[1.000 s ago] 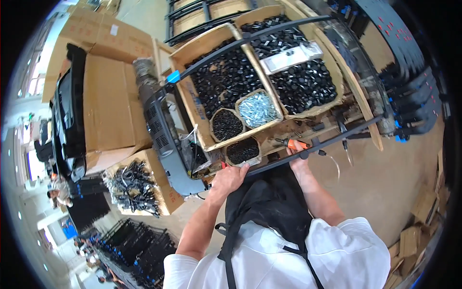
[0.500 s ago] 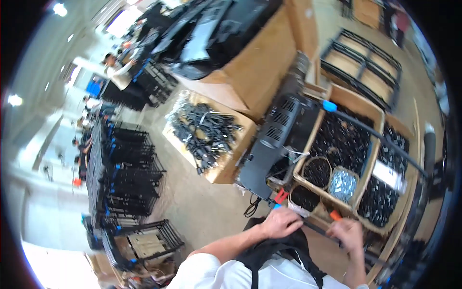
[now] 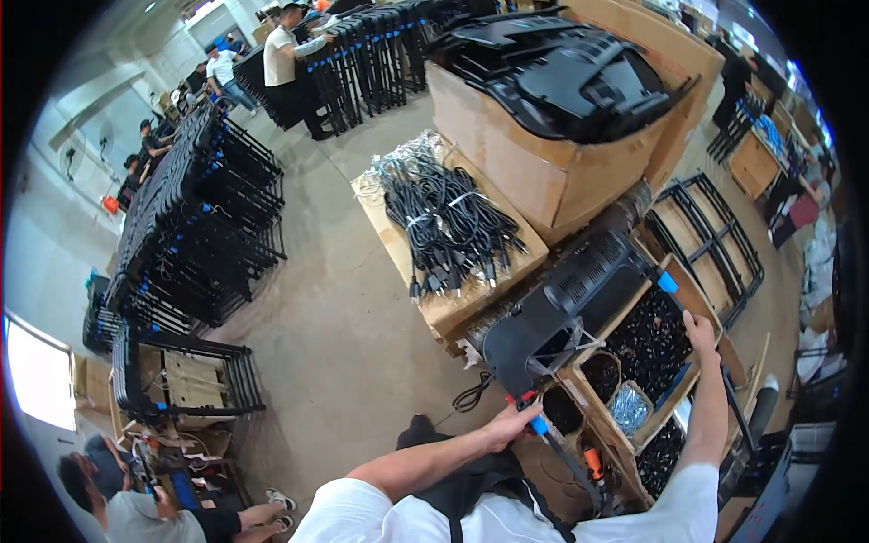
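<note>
My left hand is closed around the blue-capped end of a black metal tube, close to a small red part. Farther out to the right, my right hand grips a second black tube, below its blue cap. Between and beyond the hands lies a black motor housing with vent slots. An orange-handled tool rests near the left-hand tube. Cardboard boxes of small black parts sit under the right arm, with a bag of silvery screws among them.
Bundled black cables lie on a carton beyond the housing. Behind it stands a big carton of black plastic covers. Rows of black frames line the left. A person sits at lower left; another person stands far off.
My right hand has let go of the orange-handled tool and reached forward to the right-hand tube. My left hand has closed on the other tube's end. The view has shifted.
</note>
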Tool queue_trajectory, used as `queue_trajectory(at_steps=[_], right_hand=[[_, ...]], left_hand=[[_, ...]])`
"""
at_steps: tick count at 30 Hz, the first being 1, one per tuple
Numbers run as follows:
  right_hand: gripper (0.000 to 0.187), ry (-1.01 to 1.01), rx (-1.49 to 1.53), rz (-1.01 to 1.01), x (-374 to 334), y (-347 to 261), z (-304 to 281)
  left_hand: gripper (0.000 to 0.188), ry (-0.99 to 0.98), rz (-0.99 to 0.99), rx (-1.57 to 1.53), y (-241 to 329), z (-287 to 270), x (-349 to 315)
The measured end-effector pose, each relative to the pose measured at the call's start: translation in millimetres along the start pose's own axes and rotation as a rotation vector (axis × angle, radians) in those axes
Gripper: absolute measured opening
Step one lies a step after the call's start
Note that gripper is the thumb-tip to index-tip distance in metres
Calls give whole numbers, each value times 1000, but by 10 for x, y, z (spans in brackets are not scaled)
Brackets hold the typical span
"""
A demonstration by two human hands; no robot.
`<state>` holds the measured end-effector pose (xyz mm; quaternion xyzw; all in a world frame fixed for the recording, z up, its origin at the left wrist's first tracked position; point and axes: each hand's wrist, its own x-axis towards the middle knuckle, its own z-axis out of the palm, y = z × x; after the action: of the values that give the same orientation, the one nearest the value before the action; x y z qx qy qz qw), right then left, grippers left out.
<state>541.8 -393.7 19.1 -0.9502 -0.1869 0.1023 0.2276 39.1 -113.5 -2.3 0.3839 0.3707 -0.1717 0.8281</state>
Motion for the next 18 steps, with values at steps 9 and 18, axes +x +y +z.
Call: queue_trajectory(at_steps=[9, 18], right_hand=[[44, 236, -157, -174, -1265, -2304, -1802], [41, 304, -36, -263, -3176, -5079, -1721]], left_hand=[[33, -177, 410, -13, 429, -951, -1138], [17, 268, 867, -28, 2508, -3119, -1815]])
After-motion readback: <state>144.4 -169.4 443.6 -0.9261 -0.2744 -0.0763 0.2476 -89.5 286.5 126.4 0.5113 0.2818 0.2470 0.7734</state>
